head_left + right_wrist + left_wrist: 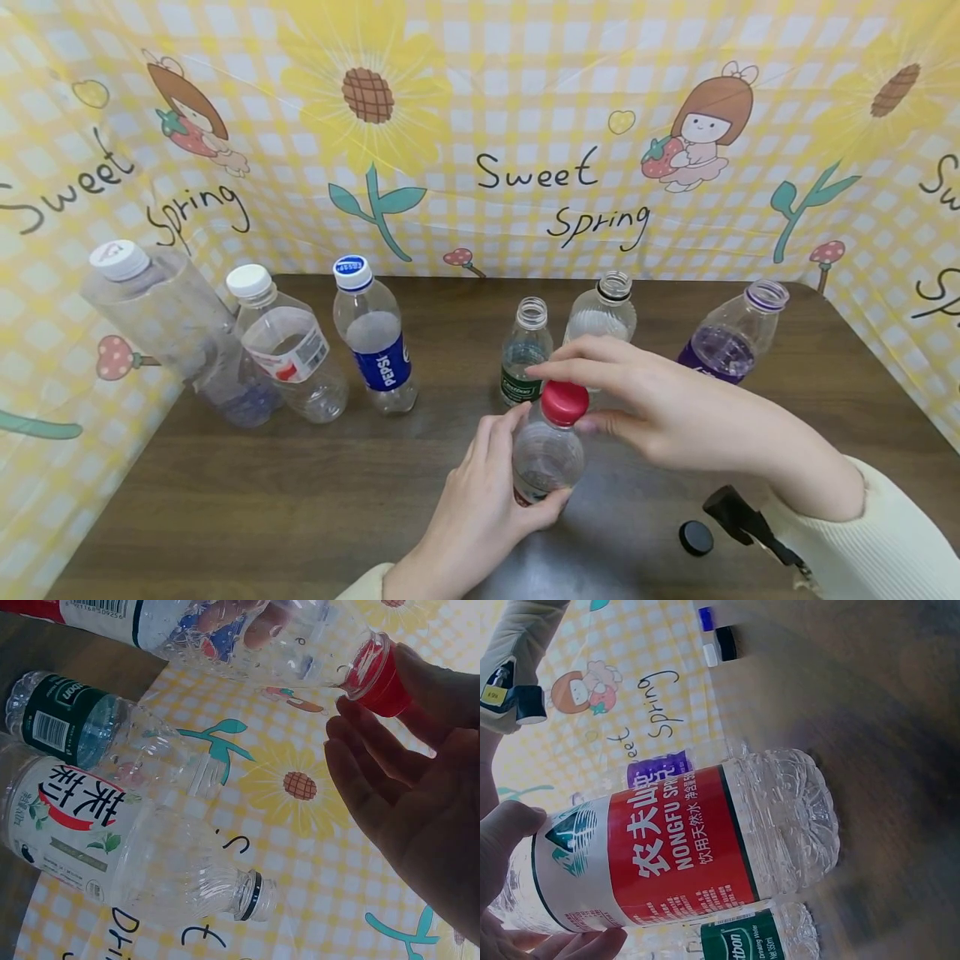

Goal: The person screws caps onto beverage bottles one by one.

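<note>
Upright in front of me, a clear Nongfu Spring water bottle point(549, 458) with a red-and-white label point(682, 844) is gripped round its body by my left hand point(483, 479). The thumb and fingers lie on opposite sides of it. My right hand point(645, 400) holds the bottle's red cap point(565, 402) between thumb and fingers; the cap sits on the neck. Just behind stands a small green-labelled bottle point(521, 358) with no cap. A ribbed clear bottle point(603, 312), also uncapped, is partly hidden behind the right hand.
Capped bottles stand at the left: a large clear one point(161, 308), a white-capped one point(288, 354) and a Pepsi bottle point(377, 342). An uncapped purple-labelled bottle point(731, 333) stands at the right. A black cap point(696, 538) lies near the right sleeve. Patterned cloth point(480, 108) encloses the table.
</note>
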Motion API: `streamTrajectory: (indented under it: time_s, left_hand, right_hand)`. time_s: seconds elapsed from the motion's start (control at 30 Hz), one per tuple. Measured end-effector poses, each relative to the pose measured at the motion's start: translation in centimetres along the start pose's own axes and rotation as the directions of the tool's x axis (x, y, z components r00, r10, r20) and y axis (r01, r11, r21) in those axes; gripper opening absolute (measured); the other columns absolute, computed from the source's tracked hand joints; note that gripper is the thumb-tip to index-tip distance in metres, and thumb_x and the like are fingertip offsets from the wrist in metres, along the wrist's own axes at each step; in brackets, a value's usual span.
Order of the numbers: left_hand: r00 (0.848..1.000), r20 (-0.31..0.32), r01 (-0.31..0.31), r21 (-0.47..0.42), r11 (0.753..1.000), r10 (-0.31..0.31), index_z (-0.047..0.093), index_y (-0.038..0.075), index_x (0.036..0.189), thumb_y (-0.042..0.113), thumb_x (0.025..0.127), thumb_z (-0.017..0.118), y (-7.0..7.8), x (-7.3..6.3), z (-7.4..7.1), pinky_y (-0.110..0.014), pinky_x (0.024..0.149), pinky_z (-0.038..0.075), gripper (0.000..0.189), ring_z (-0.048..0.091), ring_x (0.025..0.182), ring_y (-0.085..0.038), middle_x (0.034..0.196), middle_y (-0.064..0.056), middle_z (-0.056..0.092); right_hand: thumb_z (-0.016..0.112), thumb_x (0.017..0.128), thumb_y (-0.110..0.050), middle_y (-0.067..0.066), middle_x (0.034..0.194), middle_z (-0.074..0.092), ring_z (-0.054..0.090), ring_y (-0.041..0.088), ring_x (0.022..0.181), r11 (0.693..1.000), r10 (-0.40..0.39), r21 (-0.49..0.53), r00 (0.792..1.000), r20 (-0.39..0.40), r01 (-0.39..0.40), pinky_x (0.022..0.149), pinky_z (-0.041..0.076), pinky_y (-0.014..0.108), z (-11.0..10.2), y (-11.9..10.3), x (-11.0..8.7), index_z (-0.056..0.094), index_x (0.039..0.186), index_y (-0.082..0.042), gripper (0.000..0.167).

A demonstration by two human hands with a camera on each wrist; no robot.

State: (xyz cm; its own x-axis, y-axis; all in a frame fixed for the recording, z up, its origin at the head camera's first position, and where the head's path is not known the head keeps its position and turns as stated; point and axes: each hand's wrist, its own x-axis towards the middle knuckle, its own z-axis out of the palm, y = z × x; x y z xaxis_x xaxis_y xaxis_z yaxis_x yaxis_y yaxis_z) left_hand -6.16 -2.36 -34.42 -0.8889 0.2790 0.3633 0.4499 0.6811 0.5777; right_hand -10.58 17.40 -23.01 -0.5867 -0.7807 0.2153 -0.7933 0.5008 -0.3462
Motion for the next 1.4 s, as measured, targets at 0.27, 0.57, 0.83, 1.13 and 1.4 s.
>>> streamTrajectory:
  time_s: [0.27,0.57,0.83,1.13,1.4]
  left_hand:
    - [1.000,-0.006,0.001,0.004,1.000,-0.001,0.042,0.005,0.132,0.031,0.072,0.081,0.00,0.05,0.07,-0.027,0.068,0.054,0.076,0.058,0.089,-0.014,0.108,-0.005,0.053]
    - [1.000,-0.013,0.008,-0.004,1.000,-0.009,0.042,0.006,0.132,0.031,0.071,0.082,0.01,0.03,0.11,-0.028,0.067,0.054,0.077,0.058,0.089,-0.014,0.108,-0.005,0.053]
    - [1.000,-0.021,0.023,-0.011,1.000,-0.023,0.043,0.008,0.132,0.031,0.070,0.083,0.09,0.01,0.12,-0.028,0.067,0.054,0.077,0.058,0.089,-0.015,0.107,-0.004,0.054]
    - [0.999,0.004,0.039,-0.023,0.999,-0.038,0.042,0.007,0.132,0.031,0.072,0.082,0.03,0.01,0.08,-0.029,0.068,0.054,0.076,0.058,0.091,-0.015,0.108,-0.005,0.053]
    - [0.998,0.031,0.047,-0.040,0.998,-0.046,0.040,0.008,0.134,0.031,0.074,0.081,0.01,0.04,-0.05,-0.028,0.069,0.053,0.076,0.058,0.092,-0.015,0.111,-0.004,0.052]
  right_hand:
    - [0.067,0.085,-0.003,-0.011,0.121,0.058,0.052,0.004,0.111,0.999,-0.029,-0.019,1.000,0.002,0.030,0.089,0.051,0.032,-0.12,0.07,0.36,0.060,0.123,-0.019,0.042]
    - [0.072,0.079,0.000,-0.013,0.105,0.061,0.054,0.001,0.098,0.997,-0.034,-0.066,0.999,-0.038,0.031,0.082,0.051,0.026,-0.08,-0.12,0.78,0.066,0.113,-0.018,0.039]
    - [0.076,0.078,-0.026,-0.015,0.095,0.060,0.051,-0.001,0.085,0.998,0.010,-0.060,0.995,-0.104,-0.017,0.074,0.048,0.023,0.12,-0.34,0.78,0.069,0.106,-0.021,0.029]
    - [0.074,0.078,-0.038,-0.015,0.095,0.061,0.052,0.000,0.085,0.992,0.123,-0.019,0.984,-0.130,-0.127,0.073,0.049,0.022,0.54,-0.63,0.68,0.068,0.101,-0.022,0.028]
    - [0.073,0.083,-0.025,-0.012,0.112,0.057,0.053,0.000,0.100,0.996,0.094,-0.002,0.993,-0.078,-0.094,0.084,0.050,0.026,0.32,-0.33,0.15,0.062,0.121,-0.020,0.040]
